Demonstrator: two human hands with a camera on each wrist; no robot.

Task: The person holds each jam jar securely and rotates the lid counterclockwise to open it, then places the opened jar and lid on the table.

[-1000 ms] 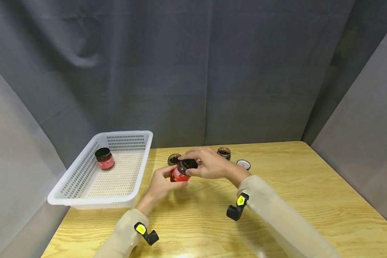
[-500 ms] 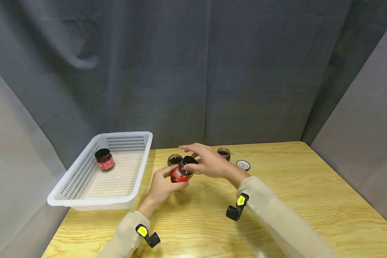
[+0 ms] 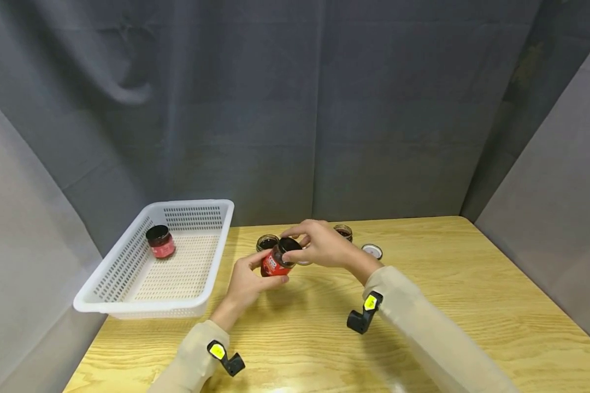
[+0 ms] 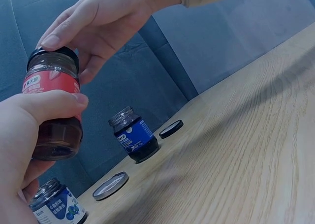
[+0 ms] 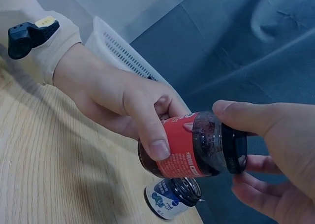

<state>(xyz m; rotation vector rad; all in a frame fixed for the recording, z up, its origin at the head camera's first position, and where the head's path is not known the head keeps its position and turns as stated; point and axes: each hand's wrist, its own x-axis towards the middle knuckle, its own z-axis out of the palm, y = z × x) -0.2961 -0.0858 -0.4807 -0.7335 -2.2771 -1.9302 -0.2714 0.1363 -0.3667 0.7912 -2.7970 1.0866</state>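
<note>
My left hand (image 3: 246, 281) grips a glass jam jar (image 3: 275, 266) with a red label, holding it tilted above the table. Its thumb lies across the label in the left wrist view. A black lid (image 5: 234, 149) sits on the jar's mouth, and my right hand (image 3: 324, 245) pinches this lid at its edge between thumb and fingers. Behind the hands stand two lidless jars with dark contents, one blue-labelled jar (image 4: 135, 138) and one white-and-blue-labelled jar (image 4: 59, 204). Two loose lids lie on the table near them, a nearer lid (image 4: 110, 185) and a farther lid (image 4: 171, 129).
At the left stands a white perforated plastic basket (image 3: 218, 256) with one black-lidded jar with a pink-red label (image 3: 162, 246) inside. The wooden table (image 3: 447, 284) reaches back to a grey curtain (image 3: 398, 136). Grey panels flank both sides.
My right fingers lifted and spread off the lid half a second ago, and now they are curled back onto its edge. The left hand keeps its hold on the jar, nearly still.
</note>
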